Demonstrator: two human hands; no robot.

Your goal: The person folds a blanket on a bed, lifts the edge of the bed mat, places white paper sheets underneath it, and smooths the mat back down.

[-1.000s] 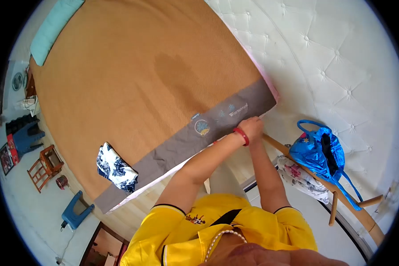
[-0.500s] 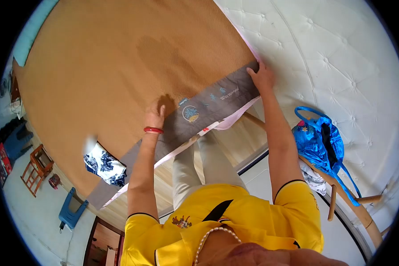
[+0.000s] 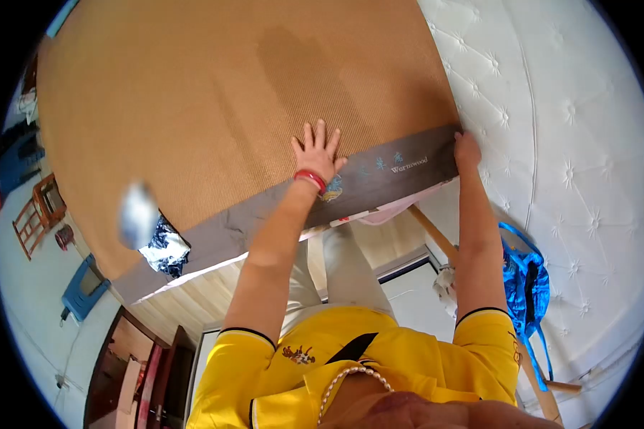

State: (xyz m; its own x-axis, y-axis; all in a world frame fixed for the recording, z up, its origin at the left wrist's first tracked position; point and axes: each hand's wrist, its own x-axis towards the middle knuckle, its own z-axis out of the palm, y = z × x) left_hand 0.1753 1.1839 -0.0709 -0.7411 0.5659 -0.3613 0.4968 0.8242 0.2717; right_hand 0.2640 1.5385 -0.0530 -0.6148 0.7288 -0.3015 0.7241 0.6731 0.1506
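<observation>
A brown woven mat [image 3: 193, 93] with a grey border [image 3: 265, 204] covers the bed. My left hand [image 3: 318, 156], with a red bangle at its wrist, lies flat on the mat where it meets the border, fingers spread. At the border's right corner, my right hand [image 3: 467, 151] has its fingers closed on the edge of the mat. Printed lettering shows on the border between my two hands. A folded blue and white cloth [image 3: 166, 247] rests near the border's left end, partly hidden by a blurry pale spot.
A padded white panel [image 3: 529, 107] rises at the right, with a shiny blue bag [image 3: 526, 286] hanging on a wooden rack [image 3: 436, 232]. On the left are a small wooden chair [image 3: 39, 214], a blue stool [image 3: 84, 289] and an open cabinet [image 3: 125, 365].
My hands were together at the border, then parted. The left now lies spread on the mat; the right has gone to the corner and closed on it. The view has shifted.
</observation>
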